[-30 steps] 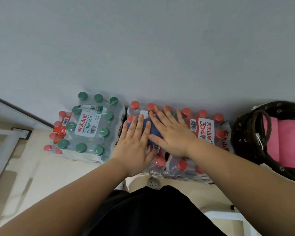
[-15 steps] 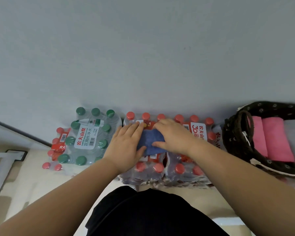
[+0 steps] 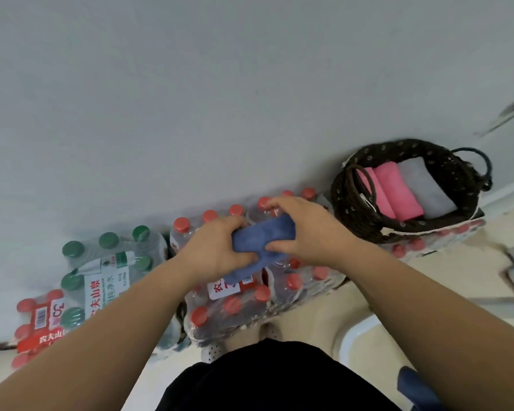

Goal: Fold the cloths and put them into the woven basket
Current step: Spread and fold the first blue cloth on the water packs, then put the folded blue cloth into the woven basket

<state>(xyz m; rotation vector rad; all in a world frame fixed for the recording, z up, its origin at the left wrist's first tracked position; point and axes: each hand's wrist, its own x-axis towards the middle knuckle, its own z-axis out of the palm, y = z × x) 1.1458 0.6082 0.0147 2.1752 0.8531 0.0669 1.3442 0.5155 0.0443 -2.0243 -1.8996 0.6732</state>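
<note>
A folded blue cloth (image 3: 260, 240) is lifted just above a pack of red-capped water bottles (image 3: 235, 307). My left hand (image 3: 217, 253) grips its left end with curled fingers, and my right hand (image 3: 303, 229) grips its right end from above. The dark woven basket (image 3: 347, 200) stands to the right against the wall, on another bottle pack. Inside it lie folded pink cloths (image 3: 393, 192) and a folded white cloth (image 3: 425, 186), side by side.
A pack of green-capped bottles (image 3: 107, 262) sits left of the red-capped pack, and another red-labelled pack (image 3: 39, 324) lies at far left. A grey wall rises behind everything. My dark clothing fills the bottom middle; pale floor lies around.
Both hands went from pressing flat on the blue cloth to gripping its ends and lifting it. The view has swung right, so the basket now shows whole.
</note>
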